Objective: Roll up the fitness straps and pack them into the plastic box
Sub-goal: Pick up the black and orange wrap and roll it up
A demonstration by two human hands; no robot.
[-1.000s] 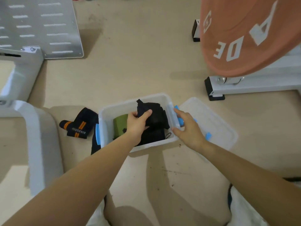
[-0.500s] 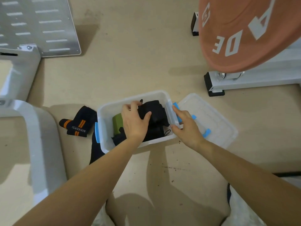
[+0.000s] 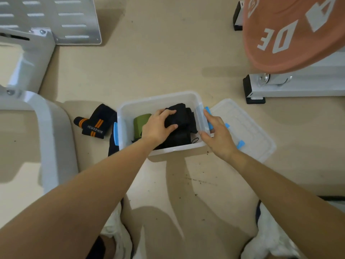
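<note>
Inside the plastic box [image 3: 158, 100], toward its right wall, the black strap bundle [image 3: 183, 118] now sits lower than a second ago. The loose tail that stood above the rim is tucked down.

Your left hand [image 3: 158, 126] has followed it in. The fingers curl over the top of the bundle, the thumb is on its near side, and the hand is gripping and pressing.

Your right hand [image 3: 217, 136] stays at the right rim. Its fingers lie nearly straight along the blue latch [image 3: 208, 114] and the thumb is against the near right corner. It looks like a brace rather than a clamp.

A green roll [image 3: 141, 121] lies against the left side of the box, partly under your wrist.

Reading: this bundle looks nearly seated, and the left hand can likely let go soon.

Packing is not finished:
- A black-and-orange wrist wrap [image 3: 95, 126] lies on the floor just left of the box.
- More dark strap [image 3: 112, 144] shows at the box's near left corner.
- The clear lid [image 3: 248, 131] lies on the floor to the right, touching the box.
</note>
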